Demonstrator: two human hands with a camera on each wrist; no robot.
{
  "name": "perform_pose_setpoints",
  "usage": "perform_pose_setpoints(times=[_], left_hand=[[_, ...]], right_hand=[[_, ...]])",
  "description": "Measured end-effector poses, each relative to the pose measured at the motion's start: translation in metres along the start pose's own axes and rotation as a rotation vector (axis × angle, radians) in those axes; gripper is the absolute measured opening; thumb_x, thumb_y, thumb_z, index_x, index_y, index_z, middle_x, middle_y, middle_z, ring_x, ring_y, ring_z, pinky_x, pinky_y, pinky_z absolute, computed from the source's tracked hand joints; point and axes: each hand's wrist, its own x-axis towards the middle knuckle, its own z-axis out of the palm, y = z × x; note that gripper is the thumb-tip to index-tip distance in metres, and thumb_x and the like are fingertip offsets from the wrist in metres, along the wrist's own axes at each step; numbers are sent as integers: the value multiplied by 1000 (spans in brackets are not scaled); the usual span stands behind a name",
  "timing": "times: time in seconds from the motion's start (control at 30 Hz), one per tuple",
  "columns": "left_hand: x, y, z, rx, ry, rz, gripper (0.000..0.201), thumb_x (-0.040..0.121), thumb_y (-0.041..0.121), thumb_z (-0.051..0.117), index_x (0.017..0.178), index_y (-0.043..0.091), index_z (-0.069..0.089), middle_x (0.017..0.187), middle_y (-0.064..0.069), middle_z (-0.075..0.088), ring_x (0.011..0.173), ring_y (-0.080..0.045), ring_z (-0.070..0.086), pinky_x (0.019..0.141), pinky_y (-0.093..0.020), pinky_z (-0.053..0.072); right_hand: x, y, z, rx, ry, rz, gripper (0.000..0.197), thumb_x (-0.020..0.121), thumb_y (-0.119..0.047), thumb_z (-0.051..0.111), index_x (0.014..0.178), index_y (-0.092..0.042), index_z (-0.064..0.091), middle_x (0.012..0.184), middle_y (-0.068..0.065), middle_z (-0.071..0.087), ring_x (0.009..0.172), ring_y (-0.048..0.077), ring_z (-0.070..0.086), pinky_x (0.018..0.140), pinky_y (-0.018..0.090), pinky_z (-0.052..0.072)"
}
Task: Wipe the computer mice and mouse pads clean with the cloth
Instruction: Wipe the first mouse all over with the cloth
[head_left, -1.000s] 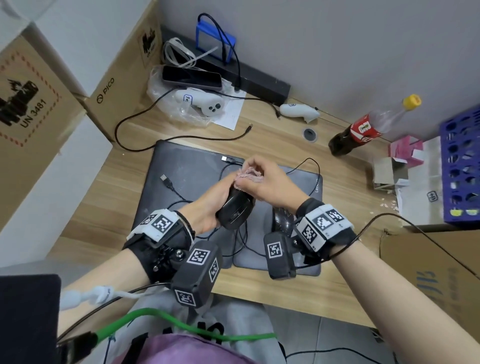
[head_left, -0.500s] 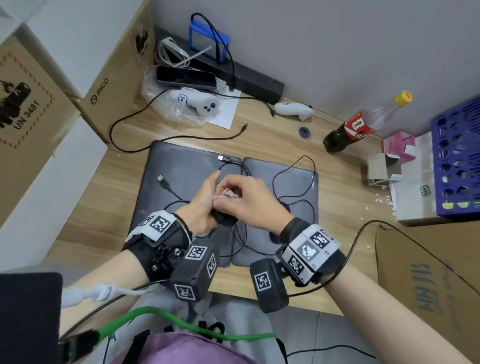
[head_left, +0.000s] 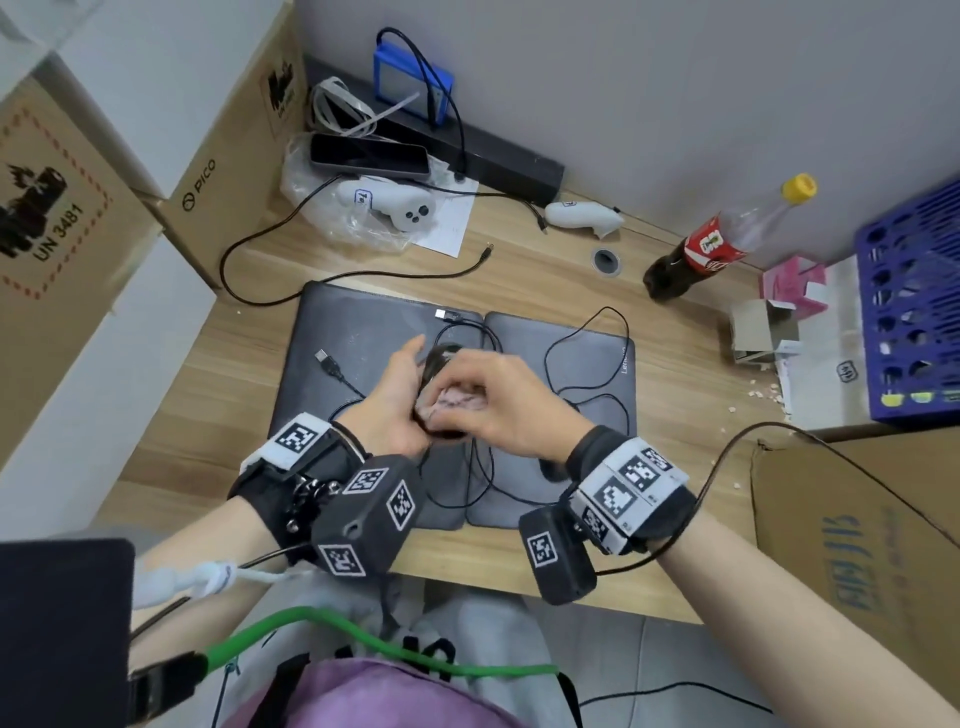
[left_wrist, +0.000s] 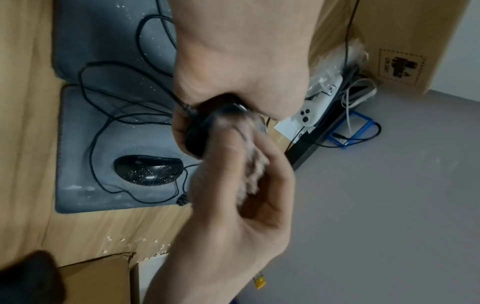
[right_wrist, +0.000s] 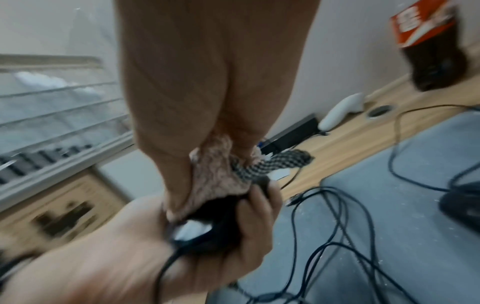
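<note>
Both hands meet at frame centre: left hand grips black mouse off the surface, right hand pinches pink cloth against it. 2nd mouse sits on speckled pad w/ tangled cables; cola bottle upper right. Vs 0.5 s ago, cloth shows more.

Wooden tabletop, two grey pads side by side, second mouse on the right pad, cola bottle, white controllers, phone, black cable, cardboard boxes, blue crate
</note>
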Motion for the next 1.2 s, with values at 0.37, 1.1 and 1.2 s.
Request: perform_pose_setpoints(times=[0.37, 1.1, 1.2], left_hand=[[-3, -3, 9, -9, 2, -4, 47, 99, 42, 45, 66, 13, 62, 49, -3, 59, 37, -17, 57, 40, -17, 45], [1, -5, 0, -51, -127, -99, 52, 102, 41, 41, 122, -3, 58, 105, -27, 68, 79, -36, 67, 58, -39, 59], [3, -6, 1, -95, -107, -78, 45, 102, 40, 43, 116, 1, 62, 102, -23, 70, 81, -34, 69, 59, -42, 61]], right_hand=[[-14, 7, -3, -34, 24, -135, 7, 82, -11, 72, 88, -13, 71, 91, -3, 68, 89, 9, 59, 85, 25, 47], [-8, 39, -59, -157, 175, 164, 13, 80, -15, 73, 86, -24, 67, 81, -14, 62, 76, -4, 55, 66, 8, 37], [-10, 20, -47, -33, 143, 143, 18, 80, -18, 73, 93, -26, 64, 89, -12, 67, 81, 0, 60, 71, 11, 45]])
